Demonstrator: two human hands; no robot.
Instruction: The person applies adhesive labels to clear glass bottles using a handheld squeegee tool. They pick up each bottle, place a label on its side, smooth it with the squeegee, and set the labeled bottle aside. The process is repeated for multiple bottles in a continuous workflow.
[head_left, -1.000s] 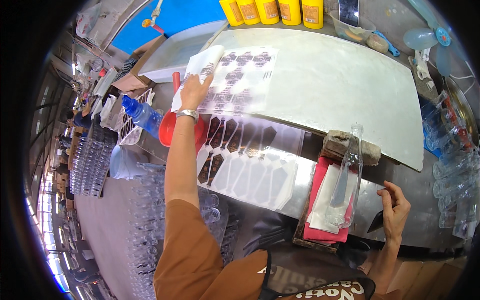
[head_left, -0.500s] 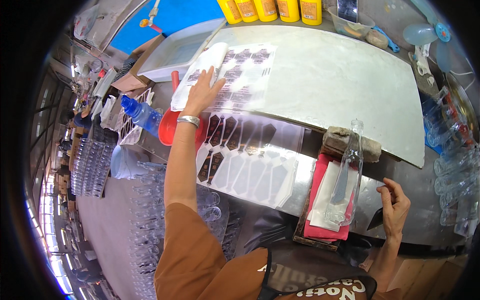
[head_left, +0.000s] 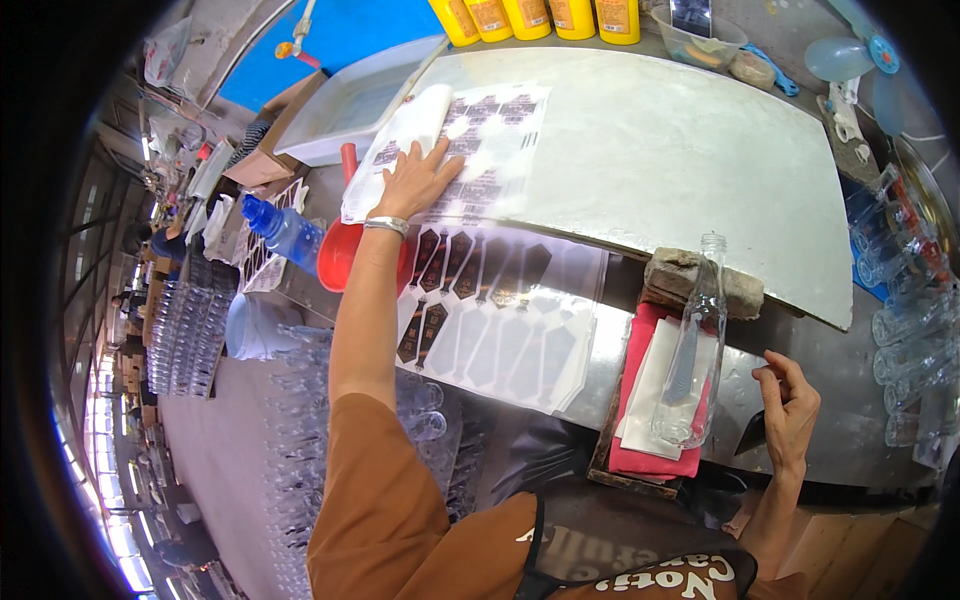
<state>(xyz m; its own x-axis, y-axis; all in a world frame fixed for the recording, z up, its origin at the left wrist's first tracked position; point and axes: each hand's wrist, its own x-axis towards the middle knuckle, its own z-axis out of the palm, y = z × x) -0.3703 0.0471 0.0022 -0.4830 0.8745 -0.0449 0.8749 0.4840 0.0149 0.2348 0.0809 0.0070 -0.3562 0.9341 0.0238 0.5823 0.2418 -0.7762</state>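
Observation:
My left hand (head_left: pixel 415 180) lies with fingers spread on printed sheets (head_left: pixel 500 150) at the left of the white board. One sheet is curled back beside it. Below my wrist is another sheet with dark tie-shaped decals (head_left: pixel 460 265) and pale, blank shapes. On the right, my curled right hand (head_left: pixel 790 410) holds a small dark flat piece (head_left: pixel 750 434), perhaps a scraper. Just left of this hand, a clear glass bottle (head_left: pixel 705 330) rests on white and pink cloths (head_left: pixel 640 465) in a wooden tray, its neck against a worn block (head_left: pixel 740 293).
The white board (head_left: pixel 680 150) covers much of the table. Behind it stand several yellow bottles (head_left: pixel 530 18) and a plastic bowl (head_left: pixel 700 45). A water tray (head_left: pixel 350 100), red dipper (head_left: pixel 340 258) and blue spray bottle (head_left: pixel 285 230) are left. Glass bottles (head_left: pixel 900 370) crowd the right edge.
My left hand has slid slightly right across the printed sheets, its fingers now farther over the dark prints. My right hand and the bottle have hardly moved.

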